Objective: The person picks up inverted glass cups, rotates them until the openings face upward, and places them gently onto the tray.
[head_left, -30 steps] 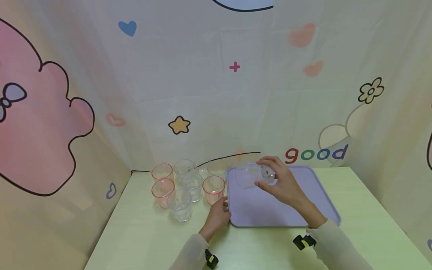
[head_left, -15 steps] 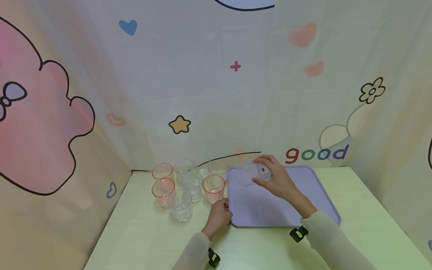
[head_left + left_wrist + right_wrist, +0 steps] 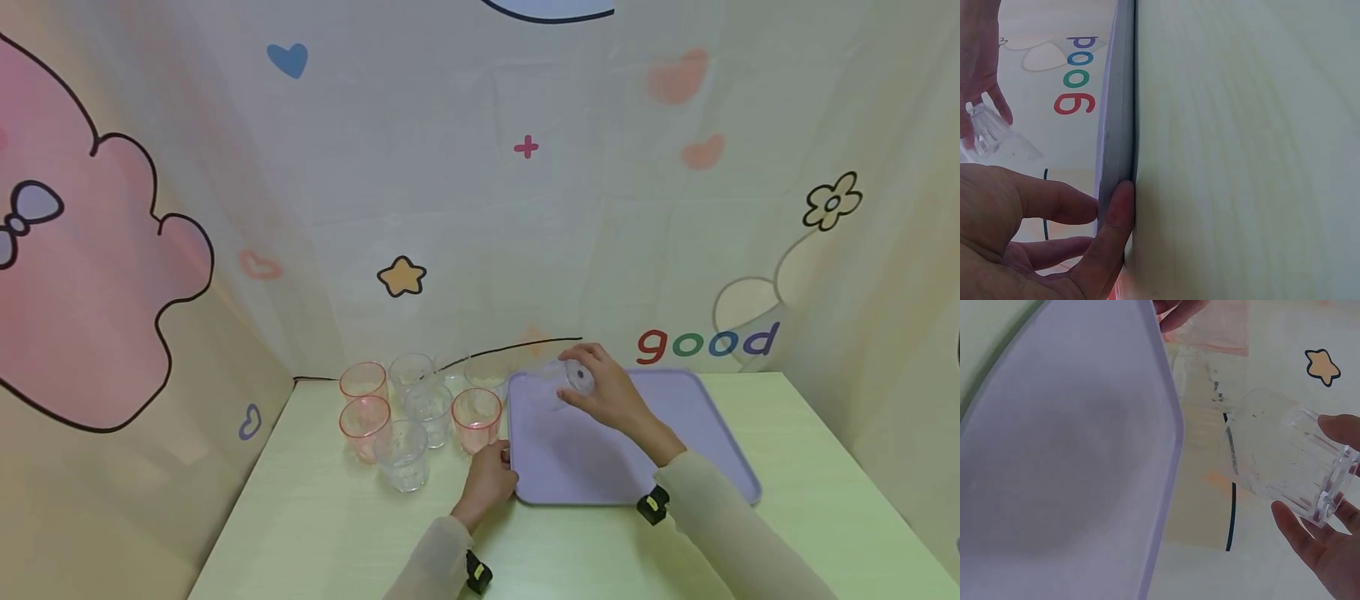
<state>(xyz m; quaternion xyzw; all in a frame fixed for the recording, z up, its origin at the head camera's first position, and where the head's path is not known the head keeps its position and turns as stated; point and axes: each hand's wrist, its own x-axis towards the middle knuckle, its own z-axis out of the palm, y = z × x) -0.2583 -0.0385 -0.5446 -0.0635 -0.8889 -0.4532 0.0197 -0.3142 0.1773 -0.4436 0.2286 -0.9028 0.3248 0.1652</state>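
Note:
My right hand [image 3: 607,396] grips a clear plastic cup [image 3: 1291,456] near its base, fingers and thumb on opposite sides. The cup lies on its side in the air above the left part of the lilac tray [image 3: 615,467], its mouth to the left and its base toward the palm. My left hand [image 3: 489,483] holds the tray's left rim near the front corner; in the left wrist view a thumb and fingertips pinch the edge [image 3: 1116,125]. Just beyond the left hand stands a pink-rimmed cup [image 3: 477,421], upright on the table.
Left of the tray, several upright cups stand close together: pink ones [image 3: 365,425] and clear ones [image 3: 402,458]. Some clear cups at the back [image 3: 486,371] are hard to make out. A printed cloth wall [image 3: 480,208] rises behind the pale green table [image 3: 337,542].
My right hand has moved slightly left and away over the tray, with the cup turning its base more toward the viewer. The left hand stays at the tray's rim.

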